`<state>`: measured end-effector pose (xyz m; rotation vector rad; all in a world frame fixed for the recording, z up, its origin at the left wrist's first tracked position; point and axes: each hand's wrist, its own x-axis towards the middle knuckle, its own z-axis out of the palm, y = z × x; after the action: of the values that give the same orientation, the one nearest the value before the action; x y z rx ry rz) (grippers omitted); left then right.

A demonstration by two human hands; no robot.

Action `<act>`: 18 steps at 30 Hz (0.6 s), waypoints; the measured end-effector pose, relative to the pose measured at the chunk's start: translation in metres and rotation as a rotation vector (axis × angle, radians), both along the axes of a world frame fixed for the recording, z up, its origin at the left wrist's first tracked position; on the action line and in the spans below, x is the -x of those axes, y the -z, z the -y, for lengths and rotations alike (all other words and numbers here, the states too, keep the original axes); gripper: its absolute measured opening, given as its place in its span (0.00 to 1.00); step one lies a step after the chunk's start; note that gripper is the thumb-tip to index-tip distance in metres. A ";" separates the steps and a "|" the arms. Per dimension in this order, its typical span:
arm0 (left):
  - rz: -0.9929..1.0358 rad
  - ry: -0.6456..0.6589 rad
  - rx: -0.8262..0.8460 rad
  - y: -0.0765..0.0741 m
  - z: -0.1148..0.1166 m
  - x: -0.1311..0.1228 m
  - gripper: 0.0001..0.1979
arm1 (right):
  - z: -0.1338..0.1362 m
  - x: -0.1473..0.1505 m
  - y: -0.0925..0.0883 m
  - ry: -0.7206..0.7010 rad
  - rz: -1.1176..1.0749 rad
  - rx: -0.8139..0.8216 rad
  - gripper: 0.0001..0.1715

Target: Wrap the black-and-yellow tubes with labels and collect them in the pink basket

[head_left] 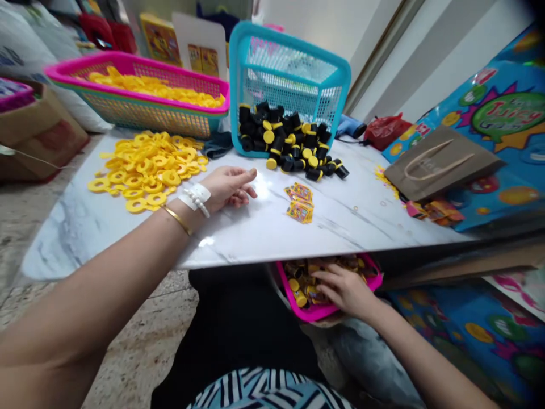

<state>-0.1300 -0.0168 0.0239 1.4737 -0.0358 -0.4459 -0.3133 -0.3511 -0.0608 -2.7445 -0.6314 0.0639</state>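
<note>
My left hand [232, 186], with a white bead bracelet and a gold bangle at the wrist, rests on the white marbled table [251, 238]. Its fingers are loosely curled, the thumb stands apart, and nothing shows in it. Beside it lies a pile of flat yellow ring pieces [149, 165]. Small printed stickers [300, 203] lie to its right. Below the table edge, my right hand [344, 287] reaches over a pink basket [313, 312] of small yellow-and-black cylinders [300, 292]. Its fingers are spread and touch the contents; their tips are partly hidden.
A tipped blue basket [293, 42] spills black cylinders with yellow caps [293, 139]. Behind the ring pile stands a pink-rimmed basket [140, 62] full of yellow pieces. A brown paper bag [443, 162] and a colourful blue printed package [502, 130] are at the right.
</note>
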 end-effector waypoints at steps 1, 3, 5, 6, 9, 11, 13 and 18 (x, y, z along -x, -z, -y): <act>0.006 -0.006 -0.006 0.001 0.000 0.000 0.23 | 0.002 0.001 0.005 0.013 0.023 0.028 0.17; 0.025 -0.016 -0.020 0.004 -0.001 -0.001 0.21 | 0.002 0.001 0.009 0.019 0.049 0.059 0.17; 0.055 -0.011 -0.035 0.007 -0.002 -0.002 0.22 | -0.003 -0.003 0.008 -0.023 0.019 0.106 0.17; 0.066 0.003 -0.043 0.009 -0.003 -0.003 0.23 | -0.007 -0.006 0.006 -0.053 -0.009 0.138 0.17; 0.083 0.023 -0.055 0.015 -0.004 -0.005 0.27 | -0.024 -0.018 -0.008 -0.107 -0.051 0.211 0.15; 0.090 0.023 -0.055 0.017 -0.004 -0.005 0.28 | -0.036 -0.028 -0.028 -0.158 -0.067 0.160 0.15; 0.090 0.012 -0.054 0.018 -0.004 -0.006 0.27 | -0.046 -0.042 -0.057 -0.254 -0.130 0.010 0.14; 0.118 -0.105 -0.093 0.015 -0.006 -0.010 0.19 | -0.067 -0.127 -0.122 -0.246 -0.128 -0.407 0.15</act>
<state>-0.1196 -0.0109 0.0093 1.5848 -0.0321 -0.2782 -0.1863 -0.2845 0.0610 -2.2455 -0.8390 0.1489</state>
